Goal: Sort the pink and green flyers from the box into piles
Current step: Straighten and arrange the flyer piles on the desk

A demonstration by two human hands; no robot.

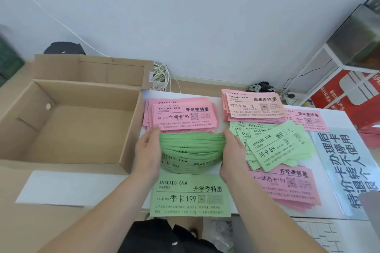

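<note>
Print we can read
We make out AVOCADO GYM, 开学季特惠, 月卡99 学期卡199 on the far pink pile [181, 116]; 周年庆特惠, 99月卡买一送一 on the right pink pile [255, 107]; 88 on the green stack [191, 146]; 月卡88 on the loose green flyer [277, 148]; AVOCADO-GYM, 开学季特惠, 季卡199 on the near green flyer [190, 197]; 学期卡199 on the near pink flyer [287, 185]

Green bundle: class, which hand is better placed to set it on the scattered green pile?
Probably the right hand: it grips the green bundle's end beside the scattered green pile; the left hand is by the cardboard box.
</note>
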